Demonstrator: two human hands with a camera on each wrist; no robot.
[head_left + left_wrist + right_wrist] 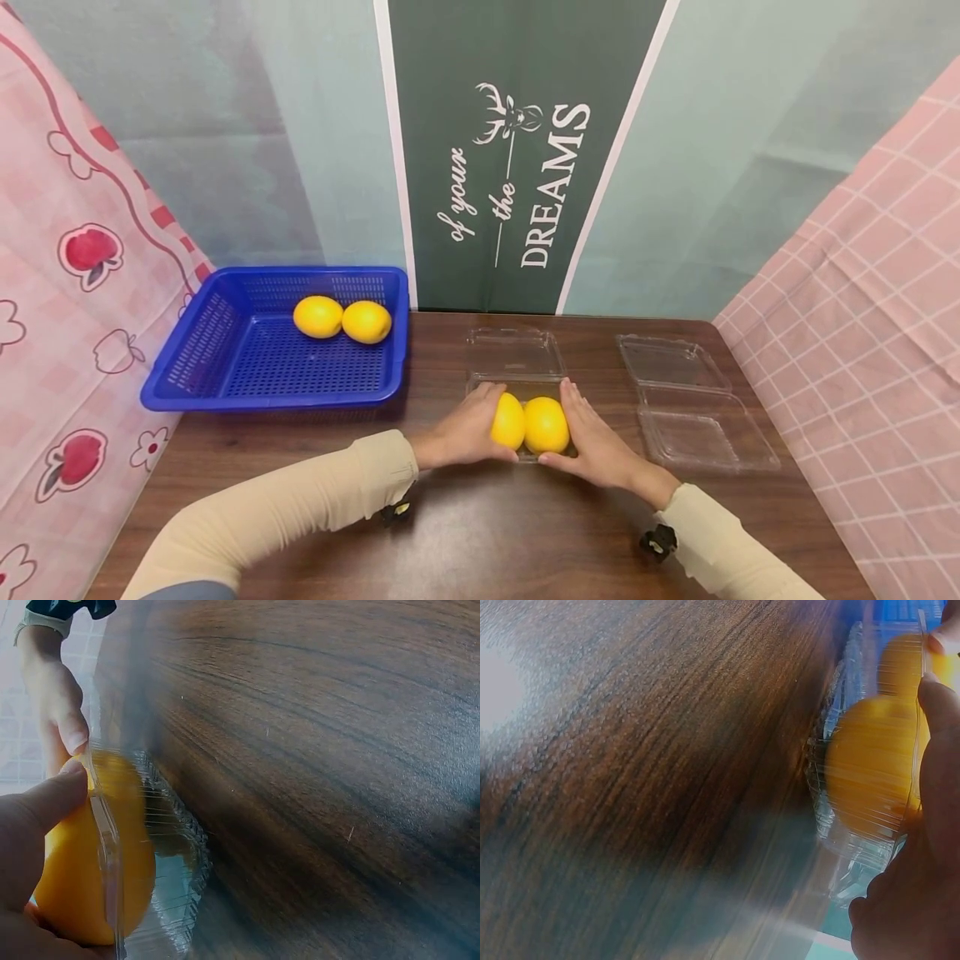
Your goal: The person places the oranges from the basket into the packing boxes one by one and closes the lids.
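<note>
Two round yellow lemons (528, 423) sit in the clear plastic clamshell box (516, 358); left hand (465, 429) and right hand (592, 437) clasp its sides with curled fingers, best squeezing evenly.

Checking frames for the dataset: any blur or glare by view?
Head: sharp, evenly lit, wide-angle bend at the edges. Left wrist: table grain smeared, lemon and box soft. Right wrist: heavy blur, pale glare patch top left, lemons streaked behind the box wall.
</note>
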